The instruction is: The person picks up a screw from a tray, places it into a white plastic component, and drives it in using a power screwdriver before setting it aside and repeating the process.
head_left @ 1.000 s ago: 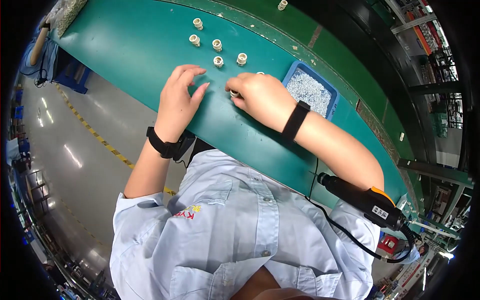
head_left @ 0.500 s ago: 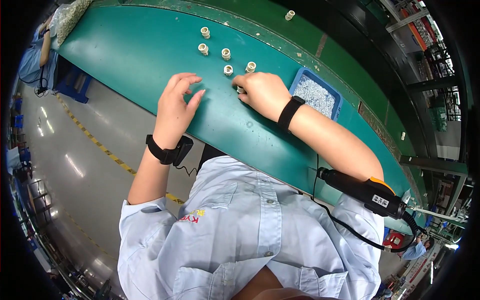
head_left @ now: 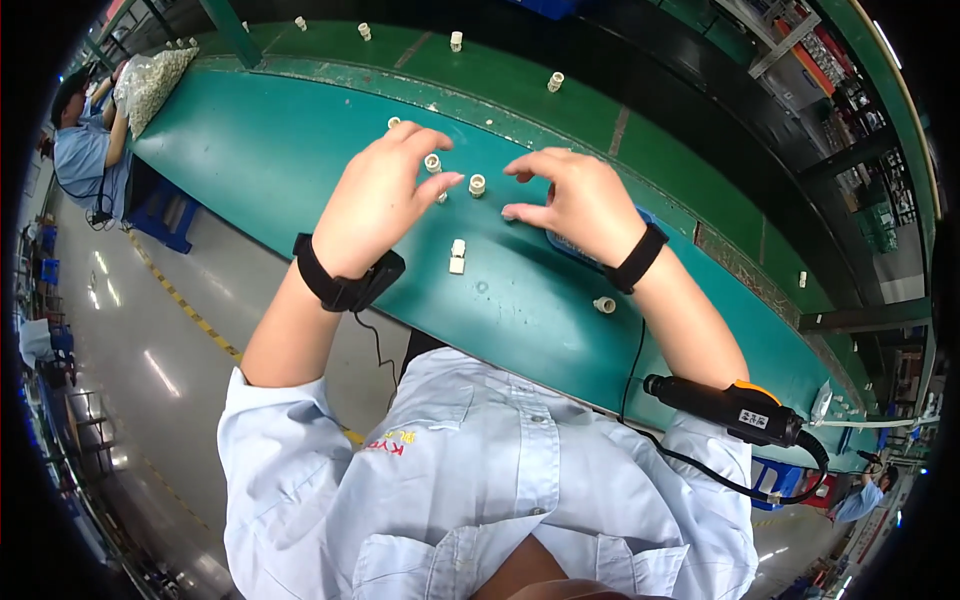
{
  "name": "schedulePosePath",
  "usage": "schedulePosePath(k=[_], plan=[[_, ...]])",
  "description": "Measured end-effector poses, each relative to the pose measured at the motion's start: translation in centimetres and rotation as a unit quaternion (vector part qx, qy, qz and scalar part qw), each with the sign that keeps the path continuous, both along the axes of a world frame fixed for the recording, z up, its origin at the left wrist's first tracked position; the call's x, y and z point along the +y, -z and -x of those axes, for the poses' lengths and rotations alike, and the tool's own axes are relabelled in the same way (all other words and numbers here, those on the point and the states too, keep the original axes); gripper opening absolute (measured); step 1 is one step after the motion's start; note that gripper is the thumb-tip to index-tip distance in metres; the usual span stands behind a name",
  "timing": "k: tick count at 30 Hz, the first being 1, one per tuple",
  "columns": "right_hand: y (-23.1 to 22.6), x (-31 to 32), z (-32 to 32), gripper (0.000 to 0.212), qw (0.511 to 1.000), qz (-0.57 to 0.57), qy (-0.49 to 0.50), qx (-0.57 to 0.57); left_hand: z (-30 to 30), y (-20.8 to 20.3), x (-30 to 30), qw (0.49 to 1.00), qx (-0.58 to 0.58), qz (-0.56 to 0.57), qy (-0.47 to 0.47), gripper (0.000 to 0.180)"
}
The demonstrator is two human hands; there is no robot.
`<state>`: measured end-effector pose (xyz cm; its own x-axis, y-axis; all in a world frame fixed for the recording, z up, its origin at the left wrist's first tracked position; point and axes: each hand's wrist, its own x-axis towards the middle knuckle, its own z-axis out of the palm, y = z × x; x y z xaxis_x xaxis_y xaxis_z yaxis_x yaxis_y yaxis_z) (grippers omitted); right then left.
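Brightly and evenly lit from overhead, sharp at centre, glare streaks on floor (head_left: 150, 370) lower left, strong fisheye bending, black vignette at rim

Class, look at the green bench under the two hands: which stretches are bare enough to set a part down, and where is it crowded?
Bare: the bench left of the left hand, and the strip between the paired white part and the near edge. Crowded: between the left hand and right hand, where small white fittings cluster.

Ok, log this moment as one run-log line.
left hand open above small white fittings | right hand open beside them | green bench | nothing held
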<state>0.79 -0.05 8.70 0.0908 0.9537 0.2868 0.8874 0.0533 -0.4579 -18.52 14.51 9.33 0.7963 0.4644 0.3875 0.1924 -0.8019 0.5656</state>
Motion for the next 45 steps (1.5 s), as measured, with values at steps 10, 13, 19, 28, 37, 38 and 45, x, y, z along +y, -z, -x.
schedulePosePath(k=[10, 13, 19, 28, 37, 38, 45], plan=[[-1.3, -3.3, -1.5, 0.027, 0.957, 0.117, 0.037, 0.264, 1.7, 9.4, -3.0, 0.991, 0.069, 0.11, 0.022, 0.047], [-1.9, -4.9, -2.0, 0.026, 0.943, 0.086, 0.052, 0.318, 1.5, 11.2, -1.7, 0.988, 0.069, 0.127, 0.062, 0.044], [-2.8, -12.9, -6.4, 0.035, 0.86, -0.086, 0.064, 0.499, 1.1, 9.9, -1.6, 0.955, 0.094, 0.28, 0.021, 0.037], [-6.0, -26.9, -3.1, 0.02, 0.785, -0.198, -0.213, 0.547, -0.7, 10.3, -2.4, 0.96, 0.081, 0.267, 0.018, 0.033], [-5.9, -24.8, -2.8, 0.028, 0.818, -0.144, -0.285, 0.478, -1.8, 10.6, -2.9, 0.946, 0.04, 0.318, -0.047, 0.03], [-6.2, -24.4, -3.5, 0.038, 0.801, -0.071, -0.374, 0.462, -1.9, 10.5, -2.7, 0.941, 0.05, 0.332, -0.055, 0.03], [-4.9, -25.0, -2.5, 0.019, 0.851, -0.189, -0.211, 0.443, -2.3, 11.6, -1.8, 0.889, 0.041, 0.455, -0.034, 0.026]])
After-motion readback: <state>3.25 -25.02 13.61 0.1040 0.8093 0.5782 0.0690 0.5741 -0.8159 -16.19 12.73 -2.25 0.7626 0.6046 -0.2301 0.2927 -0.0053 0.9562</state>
